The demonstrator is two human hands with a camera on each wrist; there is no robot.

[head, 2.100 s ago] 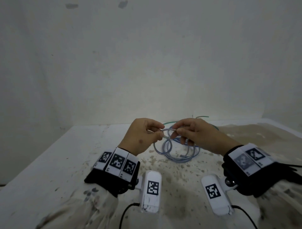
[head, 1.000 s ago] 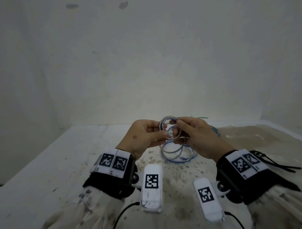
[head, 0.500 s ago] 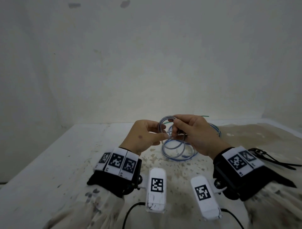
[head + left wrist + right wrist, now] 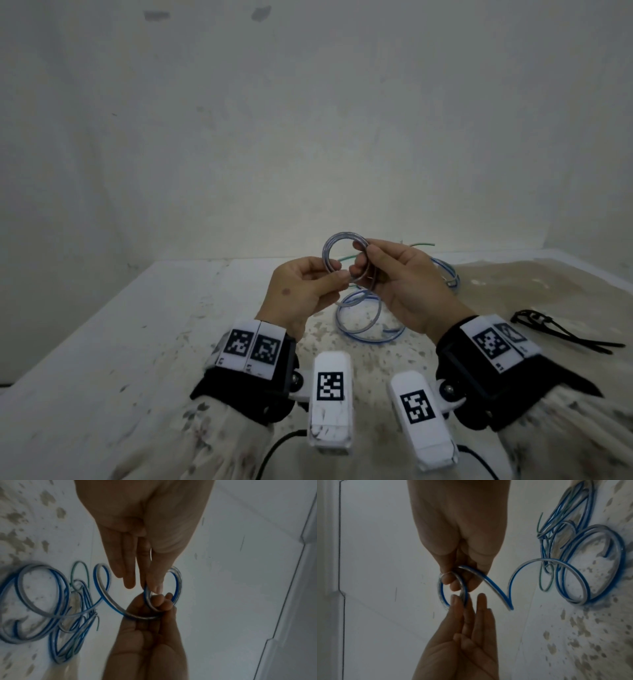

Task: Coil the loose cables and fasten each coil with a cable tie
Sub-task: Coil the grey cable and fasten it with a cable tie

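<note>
A grey-and-blue cable is wound at one end into a small coil [image 4: 333, 247], held upright above the table. My left hand [image 4: 342, 275] pinches the coil's lower edge between thumb and forefinger, its other fingers straight [image 4: 127, 584]. My right hand [image 4: 361, 262] grips the coil's right side, with fingers curled through the ring [image 4: 453, 584]. The cable runs on from the coil [image 4: 177, 582] down to loose loops [image 4: 363, 320] lying on the table under my hands. Several black cable ties [image 4: 561, 334] lie to the right, clear of both hands.
A second blue-grey cable bundle [image 4: 448, 274] and a thin green wire [image 4: 423, 244] lie behind my right hand, near the wall. The white table [image 4: 137, 325] is speckled with stains. The wall stands close behind it.
Both hands have lifted the small coil higher off the table. The right fingers have shifted round the ring, and the loose loops below have shrunk slightly.
</note>
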